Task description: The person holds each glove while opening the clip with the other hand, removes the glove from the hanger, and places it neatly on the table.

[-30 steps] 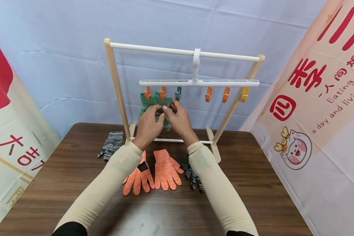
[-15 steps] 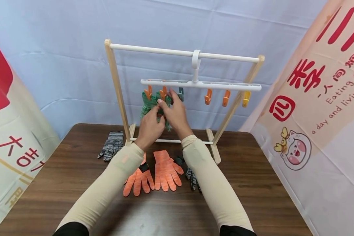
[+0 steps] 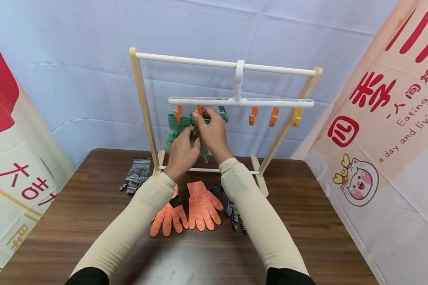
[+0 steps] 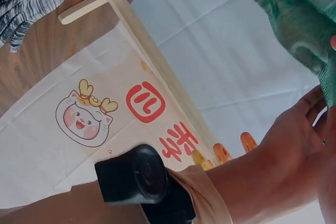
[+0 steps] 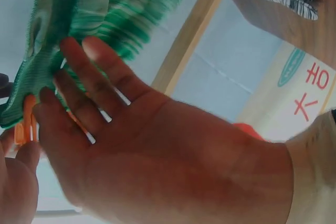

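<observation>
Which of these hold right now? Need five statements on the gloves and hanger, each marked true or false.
1. The right grip pinches an orange clip. True.
2. Both orange gloves hang from the white hanger. False: they lie on the table.
3. In the head view, the rightmost clip is yellow. True.
4. In that view, the leftmost clip holds nothing. False: it holds a green glove.
5. The hanger hooks over the top bar. True.
</observation>
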### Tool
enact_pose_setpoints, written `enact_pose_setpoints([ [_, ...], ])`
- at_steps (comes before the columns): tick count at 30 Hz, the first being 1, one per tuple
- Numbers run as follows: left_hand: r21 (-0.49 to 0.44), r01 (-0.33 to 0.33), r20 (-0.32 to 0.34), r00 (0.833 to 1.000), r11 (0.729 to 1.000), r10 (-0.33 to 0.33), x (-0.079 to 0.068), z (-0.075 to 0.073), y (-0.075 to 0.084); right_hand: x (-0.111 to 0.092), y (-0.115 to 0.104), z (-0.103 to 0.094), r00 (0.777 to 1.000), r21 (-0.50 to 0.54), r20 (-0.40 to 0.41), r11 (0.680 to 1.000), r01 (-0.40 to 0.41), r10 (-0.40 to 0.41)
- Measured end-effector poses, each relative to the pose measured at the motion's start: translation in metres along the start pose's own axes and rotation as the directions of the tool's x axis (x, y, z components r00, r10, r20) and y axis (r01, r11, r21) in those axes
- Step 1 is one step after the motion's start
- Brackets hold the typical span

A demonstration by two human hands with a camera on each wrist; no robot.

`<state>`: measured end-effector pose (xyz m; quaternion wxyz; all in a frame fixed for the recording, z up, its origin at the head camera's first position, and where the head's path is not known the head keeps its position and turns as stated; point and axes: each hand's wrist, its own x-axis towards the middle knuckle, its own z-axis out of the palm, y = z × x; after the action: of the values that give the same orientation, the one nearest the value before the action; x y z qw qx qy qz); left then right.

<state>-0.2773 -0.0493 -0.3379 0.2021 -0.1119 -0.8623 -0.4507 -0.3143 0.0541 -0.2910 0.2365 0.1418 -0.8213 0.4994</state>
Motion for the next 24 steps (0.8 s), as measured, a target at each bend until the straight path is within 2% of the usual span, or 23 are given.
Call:
enact_pose_setpoints([
  [7,-0.058,0.034,-0.051,0.998,0.998,-0.037,0.001,0.001,-0.003,-0.001,-0.005,-0.007,0.999,-0.033,0.021,0.999,0.034,-0.033],
  [14,-0.096,0.062,-0.125,0.989,0.993,-0.073,0.007,-0.001,-0.009,-0.004,-0.006,-0.010,0.998,-0.052,0.055,0.999,0.015,-0.012],
  [24,-0.187,0.106,-0.132,0.982,0.977,-0.132,0.012,0.001,-0.013,-0.003,0.000,-0.013,0.999,0.011,0.031,1.000,-0.017,0.016],
])
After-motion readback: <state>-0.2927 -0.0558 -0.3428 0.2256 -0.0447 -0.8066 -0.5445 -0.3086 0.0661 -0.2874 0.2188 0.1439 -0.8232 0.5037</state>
